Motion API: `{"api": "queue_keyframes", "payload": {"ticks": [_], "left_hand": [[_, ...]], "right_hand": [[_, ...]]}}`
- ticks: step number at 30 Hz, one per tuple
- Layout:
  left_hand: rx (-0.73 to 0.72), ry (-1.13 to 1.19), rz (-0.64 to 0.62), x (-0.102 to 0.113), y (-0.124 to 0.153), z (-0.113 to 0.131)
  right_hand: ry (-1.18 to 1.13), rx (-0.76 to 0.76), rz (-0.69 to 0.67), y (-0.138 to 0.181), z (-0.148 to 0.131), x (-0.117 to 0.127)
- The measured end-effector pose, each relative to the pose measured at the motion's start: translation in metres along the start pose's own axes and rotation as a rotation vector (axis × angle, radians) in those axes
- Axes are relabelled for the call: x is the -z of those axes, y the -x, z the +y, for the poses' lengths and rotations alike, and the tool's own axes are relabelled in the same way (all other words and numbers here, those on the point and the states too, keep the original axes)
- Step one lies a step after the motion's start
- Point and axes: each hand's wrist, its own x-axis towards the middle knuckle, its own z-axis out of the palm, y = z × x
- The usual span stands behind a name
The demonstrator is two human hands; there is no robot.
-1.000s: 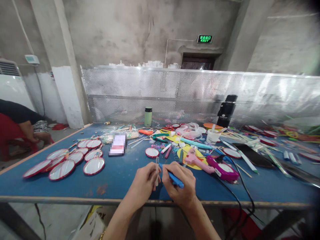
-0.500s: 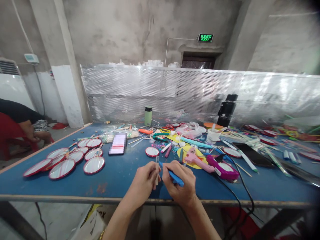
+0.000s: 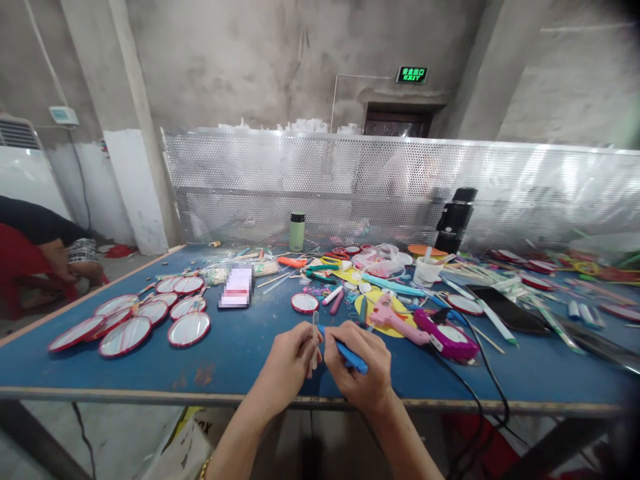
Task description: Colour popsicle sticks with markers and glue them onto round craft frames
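My left hand (image 3: 290, 357) is closed around a thin, pale flat stick (image 3: 315, 340), held upright near the table's front edge. A blue pen (image 3: 351, 357) sits in the closed fingers of my right hand (image 3: 361, 363), its tip close beside the stick; whether the two touch I cannot tell. Just beyond my hands lies a small round red-rimmed disc (image 3: 305, 303). A white marker (image 3: 332, 295) and a pink marker (image 3: 337, 303) rest to its right. Farther right are a pink glue gun (image 3: 393, 316) and a purple device (image 3: 447, 335).
Several red-rimmed discs (image 3: 189, 329) are spread over the left of the blue table (image 3: 235, 373). Near them lies a phone (image 3: 237, 288). A green bottle (image 3: 297, 231) and a black flask (image 3: 455, 220) stand before a perforated metal screen (image 3: 270, 180). Black cables (image 3: 493, 380) hang over the front edge. A person (image 3: 45, 240) sits at far left.
Both hands keep almost the same place and grip on the stick and the blue pen. The view has shifted very slightly.
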Motion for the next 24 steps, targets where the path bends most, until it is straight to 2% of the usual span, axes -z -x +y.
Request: {"api": "queue_keyframes", "payload": {"ticks": [12, 24], "left_hand": [[-0.004, -0.025, 0.013, -0.0005, 0.001, -0.0026], [-0.009, -0.035, 0.024, -0.001, 0.0015, -0.0042]], "right_hand": [[-0.031, -0.011, -0.054, 0.0017, 0.0002, -0.0006], [-0.029, 0.003, -0.025, 0.0003, 0.0008, -0.0024]]}}
